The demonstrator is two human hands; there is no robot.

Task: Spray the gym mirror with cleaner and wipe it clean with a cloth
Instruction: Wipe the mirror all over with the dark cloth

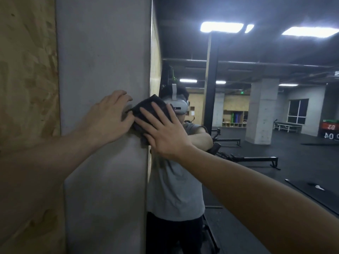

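The gym mirror (238,116) fills the right half of the view and reflects the room and a person in a grey shirt. A dark cloth (146,107) is pressed against the mirror's left edge, where it meets a grey pillar. My right hand (161,132) lies flat on the cloth with fingers spread. My left hand (108,118) rests on the pillar, its fingertips pinching the cloth's left edge. No spray bottle is in sight.
The grey concrete pillar (102,70) stands directly left of the mirror, with a chipboard wall (27,88) beyond it. The reflection shows rowing machines (256,159), a concrete column (262,110) and bright ceiling lights.
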